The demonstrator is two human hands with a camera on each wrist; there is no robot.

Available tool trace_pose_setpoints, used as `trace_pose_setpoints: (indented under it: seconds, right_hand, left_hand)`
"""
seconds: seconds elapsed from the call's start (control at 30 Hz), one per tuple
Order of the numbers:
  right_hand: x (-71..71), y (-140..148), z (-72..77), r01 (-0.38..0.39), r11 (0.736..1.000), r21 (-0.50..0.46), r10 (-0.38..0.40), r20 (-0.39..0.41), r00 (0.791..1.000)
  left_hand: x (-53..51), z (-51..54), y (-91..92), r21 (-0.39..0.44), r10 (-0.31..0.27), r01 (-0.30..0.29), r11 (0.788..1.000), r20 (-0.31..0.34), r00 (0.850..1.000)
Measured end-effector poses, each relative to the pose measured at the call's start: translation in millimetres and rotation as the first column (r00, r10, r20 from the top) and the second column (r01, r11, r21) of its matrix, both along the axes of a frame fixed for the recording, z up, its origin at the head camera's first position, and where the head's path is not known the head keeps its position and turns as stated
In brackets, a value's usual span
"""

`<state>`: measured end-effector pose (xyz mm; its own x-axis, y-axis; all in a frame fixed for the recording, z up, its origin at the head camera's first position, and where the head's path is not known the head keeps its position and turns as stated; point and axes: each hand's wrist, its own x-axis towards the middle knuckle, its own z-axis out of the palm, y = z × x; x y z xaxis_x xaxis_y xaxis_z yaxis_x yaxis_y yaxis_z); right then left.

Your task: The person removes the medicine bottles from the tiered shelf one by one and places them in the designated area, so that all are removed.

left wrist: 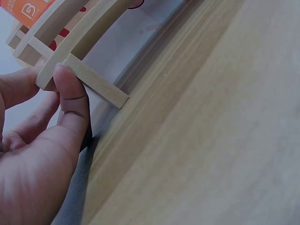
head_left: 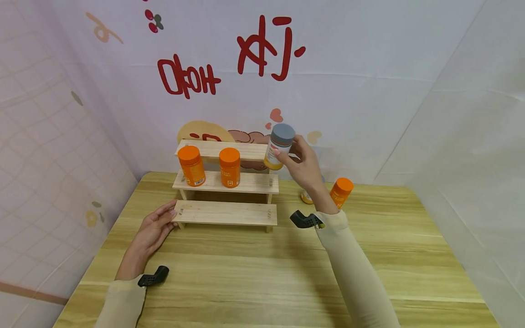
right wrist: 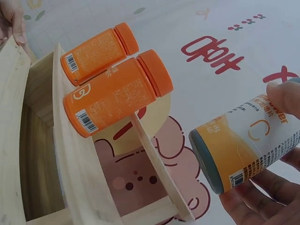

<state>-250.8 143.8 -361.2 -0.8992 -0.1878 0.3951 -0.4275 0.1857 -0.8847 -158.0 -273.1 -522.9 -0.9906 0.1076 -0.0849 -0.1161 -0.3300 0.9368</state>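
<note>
On my head feed, the right hand (head_left: 305, 166) is clamped around the grey-capped bottle (head_left: 276, 155), thumb on the front of its label and fingers curled behind. I see that bottle held up, cap on top, in front of the right end of the top tier (head_left: 225, 149) of the wooden shelf rack (head_left: 225, 212). My right-wrist feed shows it apart from the wood, its white and yellow label turned my way with a big letter C (the small print is too fine for me to read) and a barcode near the base.

The left hand (head_left: 153, 228) pinches the left end of the rack's bottom tier; from the left wrist I get the thumb (left wrist: 70, 86) on one side of the board and fingers on the other.

On the middle tier (head_left: 256, 182) I count two orange bottles (head_left: 230, 171), upright, with a gap between them in the head view. To the right of the rack, on the wood-grain table (head_left: 246, 282), I make out a third orange bottle (head_left: 341, 189), partly covered by the right forearm, and near it a yellow-based bottle (head_left: 306, 197) mostly hidden behind that arm. Both cream sleeves (head_left: 361, 273) have a black mount (head_left: 305, 219) at the cuff. Behind the table hangs a pale backdrop (head_left: 369, 114) with red lettering (head_left: 262, 48).
</note>
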Motion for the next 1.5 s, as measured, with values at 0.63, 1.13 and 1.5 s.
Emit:
trace_pose_setpoints:
  seconds: [0.63,1.13,1.5]
  right_hand:
    - [18.4,33.8,-40.9,0.064,0.998,0.008,-0.064,0.055,0.996]
    - [34.1,55.7,-77.6,0.071,0.997,0.015,-0.072,0.116,0.991]
    - [44.9,74.0,-98.1,0.089,0.994,0.068,-0.099,0.154,0.983]
  left_hand:
    - [-0.8,-1.4,-0.8,0.002,-0.002,0.002,1.0,-0.003,1.0]
    - [0.6,-2.1,-1.1,0.0,0.004,-0.004,1.0,0.013,1.0]
    - [0.3,-1.4,-0.7,0.016,0.009,-0.009,1.0,0.008,1.0]
